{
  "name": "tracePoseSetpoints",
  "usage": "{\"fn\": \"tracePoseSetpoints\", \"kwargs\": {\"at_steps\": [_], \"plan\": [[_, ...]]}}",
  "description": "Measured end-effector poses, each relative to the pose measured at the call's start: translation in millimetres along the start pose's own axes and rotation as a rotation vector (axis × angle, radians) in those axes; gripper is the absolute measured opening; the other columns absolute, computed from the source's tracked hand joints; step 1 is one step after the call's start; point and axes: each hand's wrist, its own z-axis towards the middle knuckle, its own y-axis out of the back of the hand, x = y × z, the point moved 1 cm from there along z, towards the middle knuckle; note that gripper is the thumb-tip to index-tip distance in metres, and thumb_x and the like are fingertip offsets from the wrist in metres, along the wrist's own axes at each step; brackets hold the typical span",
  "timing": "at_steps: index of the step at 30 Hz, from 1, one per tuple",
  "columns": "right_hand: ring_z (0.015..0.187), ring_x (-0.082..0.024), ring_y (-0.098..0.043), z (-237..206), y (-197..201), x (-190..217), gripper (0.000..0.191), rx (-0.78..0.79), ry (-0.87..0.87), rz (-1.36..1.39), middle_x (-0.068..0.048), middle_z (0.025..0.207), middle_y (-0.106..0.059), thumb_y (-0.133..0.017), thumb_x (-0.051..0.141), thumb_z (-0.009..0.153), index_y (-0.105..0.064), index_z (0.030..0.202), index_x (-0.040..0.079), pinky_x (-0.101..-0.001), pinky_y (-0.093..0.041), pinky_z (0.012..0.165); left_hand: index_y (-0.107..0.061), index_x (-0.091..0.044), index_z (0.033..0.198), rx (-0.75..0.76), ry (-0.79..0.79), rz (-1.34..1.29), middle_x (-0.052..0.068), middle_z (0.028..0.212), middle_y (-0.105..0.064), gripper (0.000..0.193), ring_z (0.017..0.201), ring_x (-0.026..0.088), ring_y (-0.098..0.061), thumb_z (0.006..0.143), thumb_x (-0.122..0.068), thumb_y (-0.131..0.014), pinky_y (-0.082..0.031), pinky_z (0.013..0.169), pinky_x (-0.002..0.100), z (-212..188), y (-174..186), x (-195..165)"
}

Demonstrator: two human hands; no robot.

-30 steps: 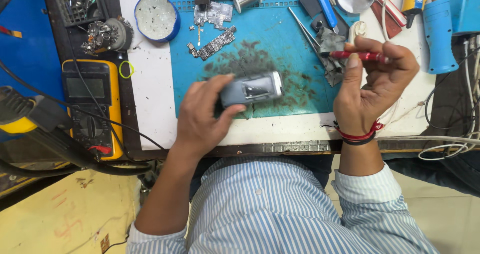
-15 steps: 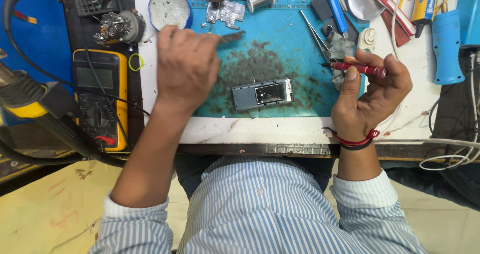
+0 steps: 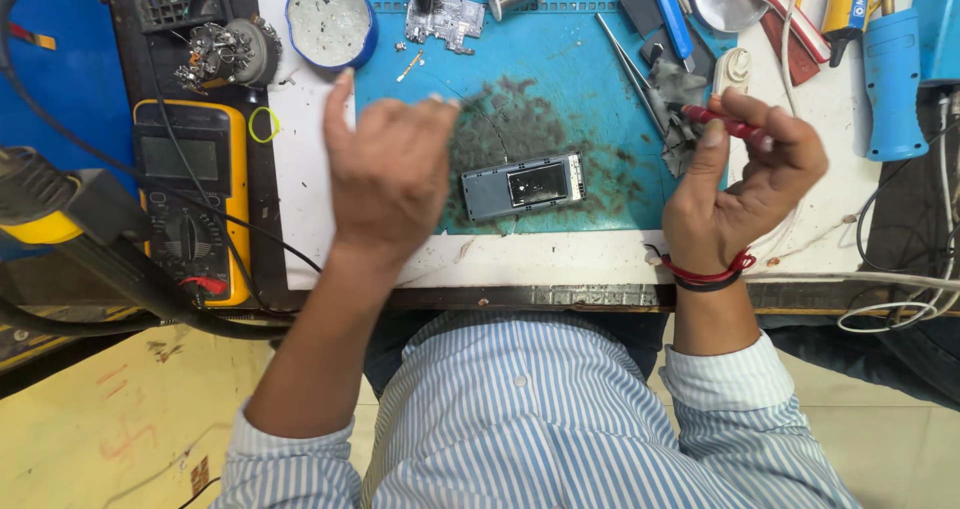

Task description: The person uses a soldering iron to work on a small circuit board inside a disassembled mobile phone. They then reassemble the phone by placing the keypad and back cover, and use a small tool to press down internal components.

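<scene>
A small grey phone body (image 3: pixel 523 185) with its back open lies on the blue work mat (image 3: pixel 560 59), in a patch of dark smudges. My left hand (image 3: pixel 390 179) hovers just left of it, back up, thumb spread and fingers loosely curled, with nothing seen in it. My right hand (image 3: pixel 745 184) is raised right of the phone, palm toward me. It grips a thin red-handled screwdriver (image 3: pixel 728 124) between thumb and fingers. A red thread and a dark band circle that wrist.
A small circuit board (image 3: pixel 445 17) and loose metal bits lie at the mat's far edge, beside a round blue tin (image 3: pixel 330 19). A yellow multimeter (image 3: pixel 190 199) sits left, with a yellow-and-black tool (image 3: pixel 60 209) and cables. Tweezers (image 3: pixel 630 69) and blue tools (image 3: pixel 890 69) lie to the right.
My left hand let go of the phone, reached to the far edge of the mat, then drew back beside the phone. The phone now lies free. My right hand kept the screwdriver.
</scene>
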Motion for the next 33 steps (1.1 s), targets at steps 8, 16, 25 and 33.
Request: {"fn": "tracePoseSetpoints", "kwargs": {"at_steps": [8,16,25,33], "plan": [[0.109,-0.02,-0.066,-3.6,1.4,-6.4,0.039,-0.075,-0.088,0.276,-0.014,0.132,-0.064,-0.057,-0.004,0.121,-0.032,0.147,0.011,-0.0325,-0.057,0.102,-0.066,-0.005,0.129,0.118,-0.028,-0.337,0.011,0.129,-0.066,0.05,0.117,0.028,-0.06,0.092,-0.037,-0.077,-0.023,0.122,0.059,-8.9,-2.0,-45.1],[0.073,-0.01,-0.05,12.0,2.3,7.5,0.038,0.081,-0.165,-0.104,-0.007,0.102,-0.065,-0.07,0.006,0.106,-0.057,0.141,0.002,-0.0235,-0.039,0.064,-0.063,-0.005,0.134,0.149,-0.004,-0.401,0.011,0.134,-0.063,0.053,0.125,0.029,-0.056,0.092,-0.034,-0.078,-0.032,0.118,0.053,-12.6,-14.4,-56.0],[0.069,-0.006,-0.051,30.2,16.1,-5.0,0.013,-0.062,-0.309,0.12,-0.001,0.086,-0.063,-0.072,0.005,0.118,-0.07,0.108,-0.003,-0.0213,-0.037,0.06,-0.066,-0.005,0.129,0.134,0.012,-0.423,0.011,0.132,-0.065,0.047,0.124,0.028,-0.056,0.092,-0.031,-0.079,-0.036,0.115,0.051,-15.6,-17.3,-50.9],[0.069,-0.007,-0.044,64.2,47.1,-19.6,0.009,-0.251,-0.133,-0.079,-0.001,0.083,-0.06,-0.07,0.003,0.105,-0.072,0.109,-0.006,-0.0229,-0.034,0.064,-0.066,-0.004,0.13,0.113,0.013,-0.443,0.012,0.133,-0.065,0.049,0.123,0.029,-0.057,0.092,-0.031,-0.078,-0.035,0.115,0.052,-17.2,-16.6,-48.1]]}}
